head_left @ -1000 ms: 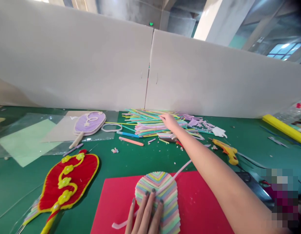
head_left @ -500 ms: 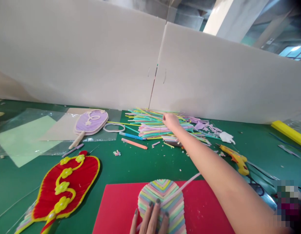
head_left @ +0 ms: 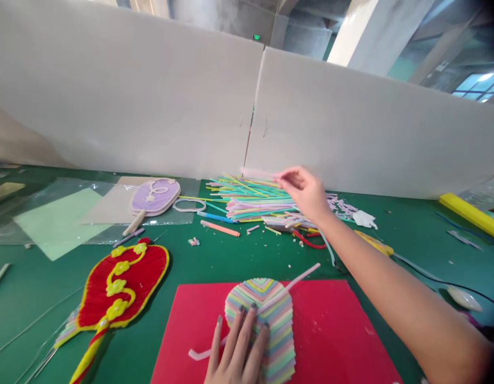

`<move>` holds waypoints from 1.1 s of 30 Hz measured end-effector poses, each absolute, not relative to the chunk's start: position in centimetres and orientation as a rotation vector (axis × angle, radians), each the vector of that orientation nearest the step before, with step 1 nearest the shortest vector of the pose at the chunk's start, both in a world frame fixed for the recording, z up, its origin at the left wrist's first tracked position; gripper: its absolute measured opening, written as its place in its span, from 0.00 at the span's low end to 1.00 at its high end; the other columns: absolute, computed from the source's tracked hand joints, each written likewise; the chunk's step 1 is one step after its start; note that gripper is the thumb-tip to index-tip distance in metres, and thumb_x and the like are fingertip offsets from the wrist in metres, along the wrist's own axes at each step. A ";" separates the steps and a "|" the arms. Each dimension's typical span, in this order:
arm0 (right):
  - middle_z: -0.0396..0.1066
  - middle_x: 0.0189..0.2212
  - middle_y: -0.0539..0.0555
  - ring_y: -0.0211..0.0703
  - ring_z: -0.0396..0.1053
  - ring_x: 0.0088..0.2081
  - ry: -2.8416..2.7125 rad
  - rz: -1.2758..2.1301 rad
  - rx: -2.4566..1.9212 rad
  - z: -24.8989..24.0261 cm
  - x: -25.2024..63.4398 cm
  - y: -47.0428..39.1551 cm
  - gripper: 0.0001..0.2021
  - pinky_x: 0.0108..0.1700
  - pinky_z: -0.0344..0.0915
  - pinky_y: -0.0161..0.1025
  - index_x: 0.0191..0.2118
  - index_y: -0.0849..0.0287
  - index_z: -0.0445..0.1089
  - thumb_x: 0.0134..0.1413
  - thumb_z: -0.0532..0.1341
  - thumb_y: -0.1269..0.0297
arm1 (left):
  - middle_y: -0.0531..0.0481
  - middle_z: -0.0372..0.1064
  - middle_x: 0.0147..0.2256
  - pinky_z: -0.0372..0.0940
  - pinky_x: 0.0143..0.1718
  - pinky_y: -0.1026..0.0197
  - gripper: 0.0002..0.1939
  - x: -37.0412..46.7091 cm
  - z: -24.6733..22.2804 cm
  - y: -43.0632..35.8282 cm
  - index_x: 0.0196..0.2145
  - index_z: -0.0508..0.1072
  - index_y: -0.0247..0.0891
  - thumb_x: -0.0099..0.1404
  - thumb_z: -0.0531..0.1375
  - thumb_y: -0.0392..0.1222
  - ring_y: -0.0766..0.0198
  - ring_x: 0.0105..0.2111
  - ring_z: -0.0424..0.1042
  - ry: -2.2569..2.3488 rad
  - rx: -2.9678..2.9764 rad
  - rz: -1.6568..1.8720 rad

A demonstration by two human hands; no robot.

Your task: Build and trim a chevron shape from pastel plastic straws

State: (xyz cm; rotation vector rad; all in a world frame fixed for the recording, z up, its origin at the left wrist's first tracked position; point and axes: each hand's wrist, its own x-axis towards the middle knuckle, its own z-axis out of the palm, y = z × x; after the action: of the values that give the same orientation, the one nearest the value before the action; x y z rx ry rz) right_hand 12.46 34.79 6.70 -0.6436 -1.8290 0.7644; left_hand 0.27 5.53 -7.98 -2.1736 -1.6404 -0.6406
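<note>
My left hand (head_left: 239,352) lies with fingers stretched over a fan-shaped panel of pastel pipe cleaners (head_left: 276,325), striped in a V pattern. Under those fingers a pale pink pipe cleaner (head_left: 305,277) crosses the panel diagonally, its bent lower end sticking out to the left. The panel rests on a red board (head_left: 330,325). Farther off, my right hand (head_left: 305,189) pinches another pink pipe cleaner (head_left: 258,173), blurred and pointing left. It is above a pile of loose pipe cleaners (head_left: 250,194) in turquoise, yellow, pink and white.
A red fan with yellow flowers (head_left: 124,282) lies at left, a purple fan (head_left: 156,196) behind it. Blue (head_left: 218,217) and orange (head_left: 219,229) pens lie before the pile. A yellow glue gun (head_left: 374,242) is partly behind my right arm. White panels (head_left: 151,96) close off the back.
My right hand has lifted from the pile and turned, and a pink pipe cleaner now shows in its fingers. My left hand stays flat on the striped panel. The view has shifted slightly.
</note>
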 end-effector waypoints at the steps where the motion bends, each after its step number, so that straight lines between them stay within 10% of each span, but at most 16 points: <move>1: 0.74 0.35 0.53 0.42 0.73 0.41 -1.871 0.854 -0.664 6.6 13.5 32.8 0.07 0.47 0.69 0.43 0.35 0.57 0.68 0.51 0.64 0.61 | 0.50 0.67 0.54 0.34 0.64 0.48 0.21 0.2 -7.6 5.5 0.55 0.66 0.46 0.65 0.51 0.38 0.58 0.55 0.64 -1.619 -2.204 -0.603; 7: 0.75 0.40 0.56 0.46 0.73 0.42 -1.885 1.290 -0.893 3.5 21.1 23.9 0.13 0.48 0.70 0.46 0.42 0.58 0.71 0.50 0.64 0.60 | 0.44 0.54 0.61 0.50 0.59 0.41 0.25 0.3 -5.5 5.0 0.57 0.62 0.44 0.63 0.50 0.32 0.52 0.60 0.56 -1.712 -2.313 -0.482; 13: 0.74 0.37 0.55 0.43 0.72 0.40 -2.185 1.036 -0.922 0.8 25.8 19.5 0.07 0.45 0.70 0.40 0.35 0.54 0.77 0.55 0.60 0.62 | 0.43 0.49 0.63 0.48 0.58 0.36 0.35 0.3 -4.7 4.2 0.60 0.56 0.41 0.57 0.42 0.20 0.51 0.63 0.47 -1.868 -2.360 -0.477; 20: 0.72 0.41 0.56 0.42 0.72 0.42 -2.476 0.646 -0.677 -1.4 24.6 18.3 0.13 0.47 0.69 0.38 0.42 0.55 0.75 0.62 0.52 0.67 | 0.43 0.72 0.43 0.68 0.41 0.55 0.16 4.1 -1.8 2.7 0.52 0.65 0.37 0.68 0.49 0.37 0.58 0.41 0.72 -1.867 -2.392 -0.854; 33: 0.70 0.49 0.52 0.41 0.68 0.49 -2.421 1.063 -0.801 -1.2 23.0 19.5 0.21 0.50 0.66 0.39 0.57 0.50 0.61 0.58 0.55 0.69 | 0.42 0.68 0.43 0.69 0.37 0.54 0.20 6.1 -4.1 2.6 0.53 0.65 0.39 0.65 0.50 0.29 0.57 0.39 0.70 -1.933 -2.440 -0.607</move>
State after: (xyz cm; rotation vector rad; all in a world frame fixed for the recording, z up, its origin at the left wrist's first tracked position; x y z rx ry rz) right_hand 23.03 19.52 -1.19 -0.8013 -2.4206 1.0626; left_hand 6.06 2.55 -4.12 -2.4398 -1.9329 -0.6068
